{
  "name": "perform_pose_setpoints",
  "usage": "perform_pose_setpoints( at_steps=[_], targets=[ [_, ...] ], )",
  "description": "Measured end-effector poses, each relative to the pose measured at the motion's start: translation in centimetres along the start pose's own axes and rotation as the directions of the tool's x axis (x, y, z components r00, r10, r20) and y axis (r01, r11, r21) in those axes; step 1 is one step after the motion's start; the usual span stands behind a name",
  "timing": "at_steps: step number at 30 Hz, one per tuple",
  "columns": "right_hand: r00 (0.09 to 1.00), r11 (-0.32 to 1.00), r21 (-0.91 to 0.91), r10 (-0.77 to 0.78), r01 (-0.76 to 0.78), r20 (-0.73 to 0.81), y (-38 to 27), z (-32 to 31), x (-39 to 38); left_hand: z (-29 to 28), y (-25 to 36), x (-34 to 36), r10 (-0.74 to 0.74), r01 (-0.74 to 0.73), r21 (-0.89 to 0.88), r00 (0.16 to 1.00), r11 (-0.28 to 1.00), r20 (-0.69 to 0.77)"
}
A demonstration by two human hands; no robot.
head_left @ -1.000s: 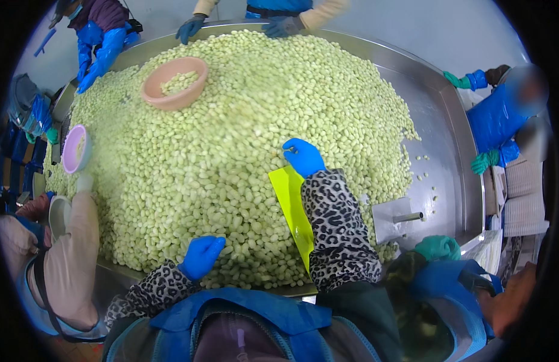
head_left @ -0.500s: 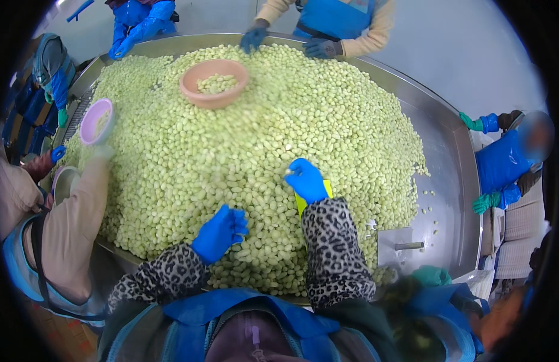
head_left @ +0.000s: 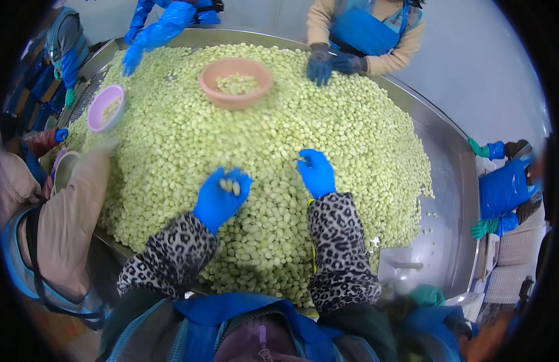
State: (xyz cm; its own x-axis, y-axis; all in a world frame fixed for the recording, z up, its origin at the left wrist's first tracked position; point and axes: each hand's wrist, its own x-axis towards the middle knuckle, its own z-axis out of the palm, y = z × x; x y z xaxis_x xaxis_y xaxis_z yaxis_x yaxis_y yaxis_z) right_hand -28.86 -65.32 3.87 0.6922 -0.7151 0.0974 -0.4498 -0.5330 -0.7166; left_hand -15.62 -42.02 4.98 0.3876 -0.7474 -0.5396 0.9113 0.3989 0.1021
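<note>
A broad heap of pale green oval fruits [head_left: 267, 211] lies before me. My left hand [head_left: 216, 202], in a blue glove, is cupped palm up above the near part of the heap, with a few of the fruits [head_left: 230, 186] resting against its curled fingers. To its right, my right hand [head_left: 317, 175], gloved in blue too, is over the heap with its fingers bent and drawn together. What its fingertips hold, if anything, is too small to make out. Part of a bright yellow flat thing [head_left: 314, 256] shows beside my right forearm, which mostly covers it.
The metal table [head_left: 451, 187] has a raised rim. An orange-pink basin [head_left: 236, 101] and a purple basin [head_left: 98, 123], both holding fruits, sit on the heap. A metal plate with a stub [head_left: 395, 265] stands near right. Co-workers' gloved hands [head_left: 320, 65] reach in around the table.
My left hand has moved forward and turned palm up, with fruits now showing in it. My right hand has shifted slightly right and forward. Across the table, a co-worker's blue sleeve reaches further in.
</note>
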Motion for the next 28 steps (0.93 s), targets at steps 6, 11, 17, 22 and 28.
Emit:
perform_pose_setpoints(
  at_steps=[6, 11, 17, 22, 28],
  targets=[
    [0.993, 0.934, -0.34, -0.096, 0.112, 0.065, 1.9, 2.9, 6.4, 10.8, 11.2, 7.4, 0.376, -0.468, 0.421, 0.881, 0.777, 0.287],
    [0.993, 0.861, -0.503, -0.017, 0.072, 0.113, 2.4, 4.3, 6.8, 8.5, 12.5, 8.5, 0.556, -0.514, 0.649, 0.815, 0.561, 0.165],
    [0.981, 0.859, -0.512, 0.083, 0.018, 0.173, 3.3, 3.3, 7.1, 2.2, 6.7, 6.4, 0.317, -0.301, 0.782, 0.938, 0.546, 0.139],
    [0.977, 0.855, -0.519, 0.113, -0.004, 0.18, 0.0, 3.8, 6.4, -0.7, 7.4, 10.3, 0.452, -0.259, 0.928, 0.817, -0.268, 0.359],
    [0.981, 0.915, -0.402, 0.099, -0.023, 0.169, 1.6, 4.3, 5.9, 1.8, 5.8, 11.9, 0.253, -0.133, 0.694, 0.869, -0.708, 0.425]
  ],
)
